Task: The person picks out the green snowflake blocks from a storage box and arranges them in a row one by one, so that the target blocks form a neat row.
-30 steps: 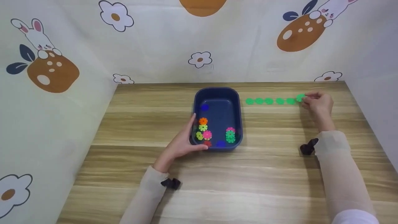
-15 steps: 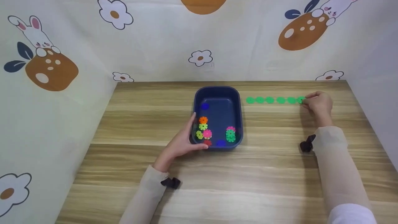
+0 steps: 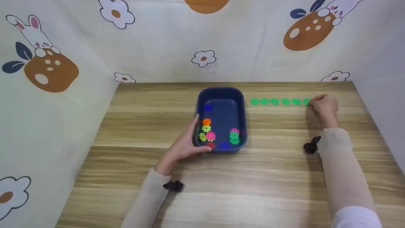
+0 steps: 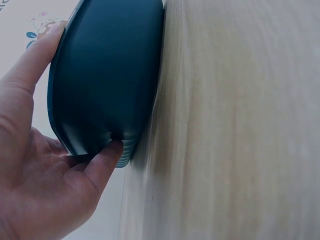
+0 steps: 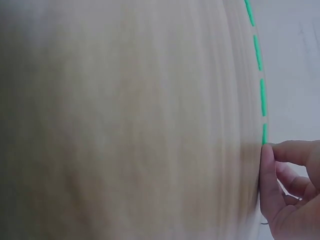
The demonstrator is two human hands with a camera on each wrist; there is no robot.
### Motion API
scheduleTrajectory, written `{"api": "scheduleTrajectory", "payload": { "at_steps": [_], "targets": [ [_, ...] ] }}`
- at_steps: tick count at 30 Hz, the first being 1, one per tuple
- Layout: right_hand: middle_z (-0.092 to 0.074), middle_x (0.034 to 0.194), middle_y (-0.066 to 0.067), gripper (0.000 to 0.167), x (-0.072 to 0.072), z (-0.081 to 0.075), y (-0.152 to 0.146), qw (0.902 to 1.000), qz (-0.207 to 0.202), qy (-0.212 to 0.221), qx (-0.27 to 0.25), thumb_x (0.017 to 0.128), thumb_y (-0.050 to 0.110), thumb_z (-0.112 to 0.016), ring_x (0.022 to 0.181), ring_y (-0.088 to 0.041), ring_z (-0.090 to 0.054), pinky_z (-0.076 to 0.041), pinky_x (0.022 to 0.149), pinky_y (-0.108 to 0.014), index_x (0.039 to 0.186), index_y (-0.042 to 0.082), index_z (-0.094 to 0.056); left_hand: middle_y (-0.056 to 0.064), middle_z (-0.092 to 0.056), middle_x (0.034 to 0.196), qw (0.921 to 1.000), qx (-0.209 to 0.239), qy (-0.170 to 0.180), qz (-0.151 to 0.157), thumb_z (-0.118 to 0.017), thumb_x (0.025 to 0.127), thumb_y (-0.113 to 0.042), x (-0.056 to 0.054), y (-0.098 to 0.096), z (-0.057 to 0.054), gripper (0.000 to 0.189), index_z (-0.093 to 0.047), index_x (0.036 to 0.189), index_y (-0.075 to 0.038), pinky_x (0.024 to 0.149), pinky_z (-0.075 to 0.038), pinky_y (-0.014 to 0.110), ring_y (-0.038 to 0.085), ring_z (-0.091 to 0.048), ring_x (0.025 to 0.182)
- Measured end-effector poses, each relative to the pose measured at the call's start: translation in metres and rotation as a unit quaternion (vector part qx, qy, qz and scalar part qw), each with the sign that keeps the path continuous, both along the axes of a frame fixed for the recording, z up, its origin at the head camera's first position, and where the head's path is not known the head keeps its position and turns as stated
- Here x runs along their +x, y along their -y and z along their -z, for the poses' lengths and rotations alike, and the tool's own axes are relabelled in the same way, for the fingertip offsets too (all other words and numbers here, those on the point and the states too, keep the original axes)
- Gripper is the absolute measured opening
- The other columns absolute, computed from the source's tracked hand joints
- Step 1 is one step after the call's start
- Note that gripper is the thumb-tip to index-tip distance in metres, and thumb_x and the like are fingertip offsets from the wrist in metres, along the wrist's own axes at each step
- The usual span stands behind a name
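Observation:
My left hand (image 3: pixel 182 147) grips the near left corner of a dark blue plastic box (image 3: pixel 223 115); in the left wrist view the box's outer wall (image 4: pixel 107 75) lies between thumb and fingers. Inside are loose snowflake discs, among them an orange disc (image 3: pixel 206 122), a pink disc (image 3: pixel 210 136) and a green disc (image 3: pixel 234 136). To the right of the box, several green snowflake discs (image 3: pixel 274 101) lie flat in a row. My right hand (image 3: pixel 326 107) pinches the right edge of the end disc (image 3: pixel 305 101); its fingertips partly hide that disc. The right wrist view shows the row edge-on.
The wood-grain table (image 3: pixel 240 190) ends at the back against a printed cloth wall (image 3: pixel 164 41). More cloth stands at the left and right sides. Small black devices sit on both wrists, such as the one by the left cuff (image 3: pixel 173 186).
My right hand has lowered the end green disc from a slightly raised, higher position to flat in line with the others. My left hand stays on the box. The head view has shifted slightly.

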State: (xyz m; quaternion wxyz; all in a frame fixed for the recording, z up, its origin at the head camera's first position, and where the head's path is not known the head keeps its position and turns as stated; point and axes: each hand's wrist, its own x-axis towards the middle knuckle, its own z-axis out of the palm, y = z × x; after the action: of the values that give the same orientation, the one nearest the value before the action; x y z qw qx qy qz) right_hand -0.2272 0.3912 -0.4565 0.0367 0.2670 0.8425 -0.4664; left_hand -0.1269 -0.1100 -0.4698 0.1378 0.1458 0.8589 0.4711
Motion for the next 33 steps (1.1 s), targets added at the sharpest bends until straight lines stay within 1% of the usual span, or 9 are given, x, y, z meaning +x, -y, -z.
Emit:
{"api": "scheduleTrajectory", "payload": {
  "at_steps": [2, 4, 7, 9, 11, 14, 18, 27, 33],
  "targets": [
    [-0.059, 0.087, 0.007, 0.015, 0.002, -0.001, -0.001, 0.9985, 0.013, -0.009, -0.052, 0.096, 0.012, -0.064, 0.068, 0.003, -0.064, -0.058, 0.072, -0.014, 0.108, 0.005, -0.061, 0.007, -0.009, 0.169, 1.0, -0.003, -0.006, 0.004, -0.088, 0.071, -0.047, 0.0, 0.0, 0.0, 0.127, -0.003, 0.162, -0.024, 0.125, -0.02, 0.052, 0.029, -0.021, 0.154],
    [-0.06, 0.082, 0.01, 0.014, 0.005, -0.003, -0.003, 0.9919, 0.03, -0.021, -0.122, 0.095, 0.011, -0.065, 0.07, 0.003, -0.066, -0.059, 0.076, -0.016, 0.107, 0.007, -0.058, 0.008, -0.01, 0.169, 0.9999, -0.004, -0.012, 0.007, -0.088, 0.071, -0.047, 0.001, -0.001, 0.0, 0.127, -0.003, 0.162, -0.023, 0.125, -0.019, 0.052, 0.03, -0.021, 0.154],
    [-0.065, 0.077, 0.011, 0.019, 0.01, -0.008, -0.006, 0.9723, 0.058, -0.035, -0.223, 0.095, 0.01, -0.065, 0.072, 0.0, -0.07, -0.059, 0.08, -0.017, 0.111, 0.009, -0.054, 0.01, -0.011, 0.169, 0.9998, -0.004, -0.016, 0.01, -0.088, 0.072, -0.046, 0.001, -0.001, 0.001, 0.126, -0.002, 0.162, -0.022, 0.125, -0.02, 0.052, 0.031, -0.022, 0.154],
    [-0.066, 0.078, 0.01, 0.02, 0.014, -0.011, -0.006, 0.9612, 0.068, -0.04, -0.264, 0.096, 0.011, -0.065, 0.074, -0.002, -0.071, -0.059, 0.081, -0.018, 0.111, 0.011, -0.053, 0.008, -0.012, 0.169, 0.9999, -0.001, -0.009, 0.006, -0.088, 0.073, -0.044, 0.002, 0.0, 0.001, 0.125, -0.002, 0.162, -0.024, 0.125, -0.02, 0.051, 0.03, -0.023, 0.153],
    [-0.069, 0.078, 0.009, 0.019, 0.016, -0.013, -0.004, 0.9544, 0.067, -0.049, -0.287, 0.096, 0.012, -0.064, 0.074, -0.003, -0.071, -0.059, 0.081, -0.02, 0.111, 0.011, -0.053, 0.006, -0.012, 0.169, 1.0, 0.001, -0.002, 0.002, -0.088, 0.073, -0.043, 0.002, 0.0, 0.001, 0.125, -0.002, 0.162, -0.026, 0.125, -0.021, 0.051, 0.029, -0.024, 0.153],
    [-0.068, 0.078, 0.008, 0.018, 0.019, -0.017, 0.001, 0.9526, 0.054, -0.061, -0.293, 0.096, 0.013, -0.065, 0.073, -0.004, -0.071, -0.06, 0.079, -0.02, 0.11, 0.011, -0.053, 0.004, -0.01, 0.169, 1.0, 0.003, 0.0, 0.001, -0.088, 0.074, -0.042, 0.002, 0.001, 0.001, 0.124, -0.002, 0.162, -0.027, 0.125, -0.02, 0.052, 0.028, -0.024, 0.153],
    [-0.069, 0.076, 0.009, 0.021, 0.02, -0.021, 0.01, 0.9623, 0.02, -0.063, -0.264, 0.095, 0.017, -0.067, 0.072, -0.004, -0.07, -0.061, 0.076, -0.021, 0.109, 0.01, -0.054, 0.005, -0.009, 0.17, 1.0, -0.001, -0.002, -0.001, -0.088, 0.074, -0.04, 0.001, 0.0, 0.0, 0.123, -0.002, 0.162, -0.028, 0.125, -0.021, 0.052, 0.029, -0.023, 0.153],
    [-0.067, 0.079, 0.012, 0.02, 0.016, -0.027, 0.042, 0.974, -0.051, -0.091, -0.201, 0.095, 0.017, -0.067, 0.074, -0.001, -0.068, -0.06, 0.073, -0.019, 0.109, 0.006, -0.058, 0.008, -0.008, 0.169, 0.9998, -0.013, -0.012, 0.003, -0.088, 0.071, -0.049, 0.0, 0.001, -0.001, 0.128, -0.002, 0.162, -0.024, 0.125, -0.02, 0.052, 0.03, -0.021, 0.154],
    [-0.069, 0.081, 0.009, 0.017, 0.019, -0.033, 0.063, 0.9563, -0.084, -0.117, -0.254, 0.095, 0.006, -0.064, 0.074, -0.002, -0.068, -0.06, 0.071, -0.018, 0.109, 0.0, -0.057, 0.009, -0.01, 0.169, 0.9998, -0.011, -0.013, 0.006, -0.087, 0.07, -0.051, 0.0, 0.001, 0.0, 0.128, -0.003, 0.162, -0.022, 0.125, -0.02, 0.052, 0.03, -0.021, 0.154]
  ]
}}
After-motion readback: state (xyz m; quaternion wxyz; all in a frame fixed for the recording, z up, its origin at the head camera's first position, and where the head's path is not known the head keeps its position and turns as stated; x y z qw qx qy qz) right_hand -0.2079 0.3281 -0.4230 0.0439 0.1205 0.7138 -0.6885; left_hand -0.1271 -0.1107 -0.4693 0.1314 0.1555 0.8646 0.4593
